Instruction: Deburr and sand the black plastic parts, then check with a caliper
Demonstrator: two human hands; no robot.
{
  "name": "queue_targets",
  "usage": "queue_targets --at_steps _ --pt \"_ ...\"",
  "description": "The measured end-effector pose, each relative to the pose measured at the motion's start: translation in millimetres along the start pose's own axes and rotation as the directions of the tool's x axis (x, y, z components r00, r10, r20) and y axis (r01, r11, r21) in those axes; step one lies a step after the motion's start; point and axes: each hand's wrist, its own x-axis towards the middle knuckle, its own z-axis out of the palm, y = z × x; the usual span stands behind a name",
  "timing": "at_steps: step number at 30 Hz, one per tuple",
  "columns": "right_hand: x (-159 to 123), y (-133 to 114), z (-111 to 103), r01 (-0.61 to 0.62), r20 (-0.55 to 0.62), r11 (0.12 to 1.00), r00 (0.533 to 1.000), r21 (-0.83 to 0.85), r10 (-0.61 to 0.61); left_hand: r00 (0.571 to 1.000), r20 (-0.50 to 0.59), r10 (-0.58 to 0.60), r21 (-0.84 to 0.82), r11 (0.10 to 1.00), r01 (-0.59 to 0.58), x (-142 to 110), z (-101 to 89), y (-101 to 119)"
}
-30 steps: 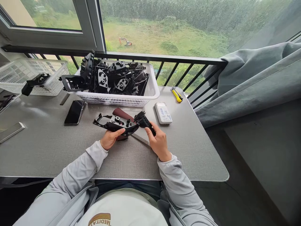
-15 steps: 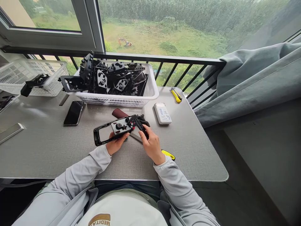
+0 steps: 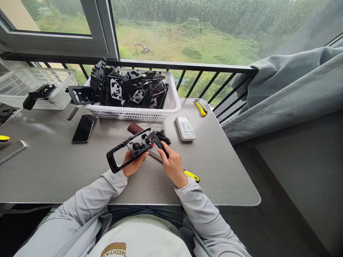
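Note:
My left hand grips a black plastic frame part from below and holds it tilted above the grey table. Its open window faces me and its right end carries a round knob. My right hand is closed on the part's right end, where a small black ribbed piece sticks out under my fingers. Under the part lie a dark red pad and a flat grey block. A yellow-handled tool lies just right of my right wrist.
A white basket heaped with black plastic parts stands behind my hands, a second white basket at the far left. A black phone, a white box, a yellow cutter and another phone lie around.
I have lifted the black frame part off the table and turned it so its open window faces me. My right hand moved left and nearer, uncovering the yellow-handled tool.

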Motion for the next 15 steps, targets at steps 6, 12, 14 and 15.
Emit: queue_targets --at_steps 6,12,14,15 --pt "1.1 1.2 -3.7 -0.04 0.035 0.999 0.999 -0.023 0.041 0.995 0.022 0.096 0.002 0.995 -0.096 1.3 1.0 -3.9" --pt "2.4 -1.9 -3.4 -0.088 0.036 0.986 0.996 0.143 0.083 0.998 0.042 0.036 -0.062 0.998 -0.034 0.2 0.3 -3.2" --pt "3.1 -3.4 -2.1 -0.122 0.036 0.952 0.993 0.281 0.116 0.999 0.031 -0.008 -0.118 0.993 0.011 0.2 0.1 0.9" --pt "3.4 -4.3 -1.7 -0.151 0.045 0.919 0.989 0.364 0.144 0.999 0.024 -0.031 -0.143 0.989 0.034 0.4 0.0 3.1"
